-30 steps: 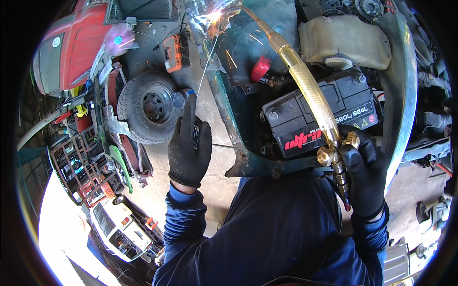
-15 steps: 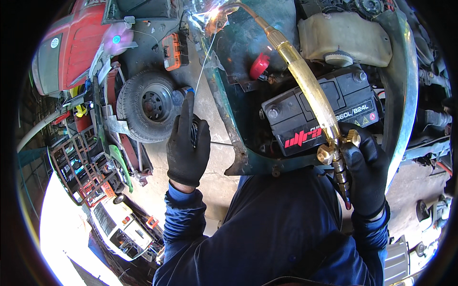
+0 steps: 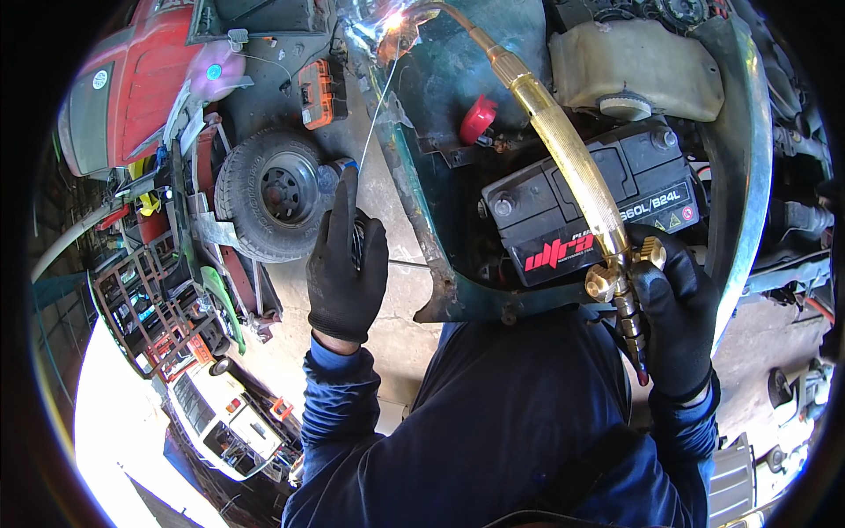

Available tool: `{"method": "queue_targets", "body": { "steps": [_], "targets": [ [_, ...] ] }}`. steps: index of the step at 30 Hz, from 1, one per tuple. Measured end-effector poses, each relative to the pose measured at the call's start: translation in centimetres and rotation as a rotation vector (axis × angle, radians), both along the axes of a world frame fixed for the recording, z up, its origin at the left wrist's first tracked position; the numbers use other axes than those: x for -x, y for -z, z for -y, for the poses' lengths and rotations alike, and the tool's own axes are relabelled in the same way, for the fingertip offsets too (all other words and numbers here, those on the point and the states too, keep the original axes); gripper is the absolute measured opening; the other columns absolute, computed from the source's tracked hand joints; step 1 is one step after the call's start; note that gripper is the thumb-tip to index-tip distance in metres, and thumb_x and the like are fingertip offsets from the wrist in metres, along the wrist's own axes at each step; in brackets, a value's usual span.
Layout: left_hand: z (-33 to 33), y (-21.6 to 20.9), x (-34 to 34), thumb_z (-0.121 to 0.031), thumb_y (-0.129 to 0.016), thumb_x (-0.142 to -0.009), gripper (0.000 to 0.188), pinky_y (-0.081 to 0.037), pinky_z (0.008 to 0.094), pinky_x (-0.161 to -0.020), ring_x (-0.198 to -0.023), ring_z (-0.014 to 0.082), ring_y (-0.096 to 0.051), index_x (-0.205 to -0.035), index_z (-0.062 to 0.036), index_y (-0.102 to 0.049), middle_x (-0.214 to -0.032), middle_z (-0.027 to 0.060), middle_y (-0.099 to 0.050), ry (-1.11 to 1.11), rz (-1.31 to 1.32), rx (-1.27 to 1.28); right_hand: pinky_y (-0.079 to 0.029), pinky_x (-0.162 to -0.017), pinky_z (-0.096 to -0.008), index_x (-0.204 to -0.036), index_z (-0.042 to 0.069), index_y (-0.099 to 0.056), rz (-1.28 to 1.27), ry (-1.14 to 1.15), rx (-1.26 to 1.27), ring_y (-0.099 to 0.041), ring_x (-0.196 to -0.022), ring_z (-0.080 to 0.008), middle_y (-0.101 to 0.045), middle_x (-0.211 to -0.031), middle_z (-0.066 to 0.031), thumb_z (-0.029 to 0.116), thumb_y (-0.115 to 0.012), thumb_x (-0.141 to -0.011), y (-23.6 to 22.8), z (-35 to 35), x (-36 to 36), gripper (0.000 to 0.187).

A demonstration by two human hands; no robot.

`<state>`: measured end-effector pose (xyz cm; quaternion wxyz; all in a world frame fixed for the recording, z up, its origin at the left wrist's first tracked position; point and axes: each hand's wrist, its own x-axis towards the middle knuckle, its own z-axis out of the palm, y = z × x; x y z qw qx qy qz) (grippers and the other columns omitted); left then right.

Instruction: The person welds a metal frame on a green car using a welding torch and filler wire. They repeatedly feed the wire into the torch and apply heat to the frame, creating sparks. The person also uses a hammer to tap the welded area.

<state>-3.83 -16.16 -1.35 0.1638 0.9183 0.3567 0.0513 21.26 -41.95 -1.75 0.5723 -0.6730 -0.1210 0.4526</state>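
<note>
In my black-gloved right hand [image 3: 676, 312] is the valve end of a brass gas welding torch [image 3: 568, 145]. Its thin neck curves up and left to a bright flame [image 3: 393, 19] at the torn edge of green sheet metal [image 3: 440, 62]. My left hand [image 3: 350, 273], also in a black glove, grips a thin filler rod [image 3: 378, 110] with the index finger stretched along it. The rod's far end reaches the glowing spot. A length of it also sticks out right of the hand, toward the panel's lower corner. Glare hides the metal right at the flame.
A black car battery [image 3: 594, 207] sits in the green bay beneath the torch. Behind it are a plastic reservoir [image 3: 638, 70] and a red round part [image 3: 478, 121]. On the floor to the left lie a wheel [image 3: 273, 195] and an orange-black case [image 3: 317, 95]. A red vehicle [image 3: 132, 79] stands beyond.
Very little differs. The torch and both hands hold almost the same place, and the flame's glow has shifted slightly.
</note>
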Motion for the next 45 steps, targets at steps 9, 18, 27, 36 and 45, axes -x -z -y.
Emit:
{"method": "queue_targets", "body": {
  "steps": [9, 18, 27, 36, 45],
  "targets": [
    [0.26, -0.23, -0.04, -0.011, -0.062, -0.105, 0.063, -0.056, 0.0461, -0.084, -0.09, 0.0362, -0.071, -0.165, -0.0032, -0.043, -0.107, 0.0231, -0.069, -0.008, -0.011, 0.012, -0.058, -0.082, -0.0296, -0.135, -0.002, -0.068, -0.015, -0.025, 0.011, -0.071, -0.091, -0.0118, -0.076, -0.108, -0.0093, 0.018, -0.065, -0.107, -0.29, -0.15, -0.2, 0.035],
    [0.0, -0.1, -0.04, -0.012, -0.062, -0.104, 0.064, -0.056, 0.0464, -0.086, -0.093, 0.0376, -0.071, -0.165, -0.0032, -0.043, -0.108, 0.024, -0.069, -0.002, -0.012, -0.004, -0.059, -0.081, -0.0298, -0.133, -0.003, -0.069, -0.006, -0.003, 0.018, -0.072, -0.09, -0.0123, -0.076, -0.107, -0.0108, 0.016, -0.065, -0.107, -0.52, -0.44, -0.14, 0.033],
    [-0.06, -0.06, 0.02, -0.013, -0.062, -0.105, 0.064, -0.057, 0.0462, -0.087, -0.094, 0.037, -0.072, -0.165, -0.0034, -0.042, -0.11, 0.0243, -0.07, 0.01, -0.025, -0.023, -0.059, -0.081, -0.03, -0.132, -0.003, -0.07, 0.021, -0.001, 0.027, -0.071, -0.089, -0.0123, -0.076, -0.107, -0.0104, 0.017, -0.067, -0.106, -0.36, -0.39, -0.11, 0.033],
    [0.02, -0.05, 0.03, -0.013, -0.062, -0.105, 0.064, -0.057, 0.046, -0.089, -0.097, 0.0373, -0.073, -0.165, -0.0039, -0.042, -0.116, 0.0254, -0.07, -0.009, -0.026, -0.015, -0.058, -0.084, -0.0308, -0.133, -0.003, -0.069, 0.009, -0.014, 0.031, -0.071, -0.092, -0.0129, -0.076, -0.109, -0.0098, 0.019, -0.068, -0.106, -0.41, -0.27, -0.2, 0.035],
    [-0.06, 0.08, 0.14, -0.013, -0.062, -0.105, 0.064, -0.057, 0.0461, -0.089, -0.098, 0.0374, -0.073, -0.165, -0.0046, -0.043, -0.117, 0.0254, -0.07, 0.009, -0.011, -0.037, -0.057, -0.089, -0.0323, -0.135, -0.003, -0.068, -0.013, 0.014, 0.002, -0.071, -0.098, -0.0138, -0.076, -0.112, -0.01, 0.021, -0.069, -0.107, -0.19, -0.28, 0.01, 0.037]
  ]
}}
